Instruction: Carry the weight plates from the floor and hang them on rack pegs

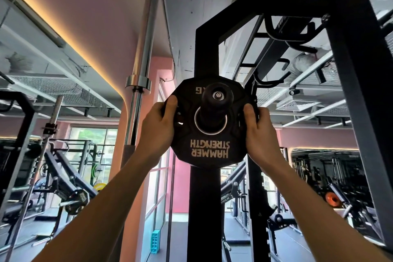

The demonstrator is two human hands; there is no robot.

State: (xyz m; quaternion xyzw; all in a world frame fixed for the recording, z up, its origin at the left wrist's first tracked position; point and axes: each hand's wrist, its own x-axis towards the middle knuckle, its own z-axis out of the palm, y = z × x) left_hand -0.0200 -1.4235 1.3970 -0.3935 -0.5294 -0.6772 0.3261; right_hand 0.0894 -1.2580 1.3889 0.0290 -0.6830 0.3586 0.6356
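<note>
A black weight plate with upside-down "HAMMER STRENGTH" lettering sits high up against the black rack upright. The rack peg passes through the plate's centre hole and sticks out toward me. My left hand grips the plate's left edge, thumb on the face. My right hand holds the right edge the same way. Both arms reach upward.
An upright steel barbell stands just left of the rack. The rack's top beam and pull-up handles are overhead to the right. Benches and other machines fill the floor left and right. A teal block lies on the floor.
</note>
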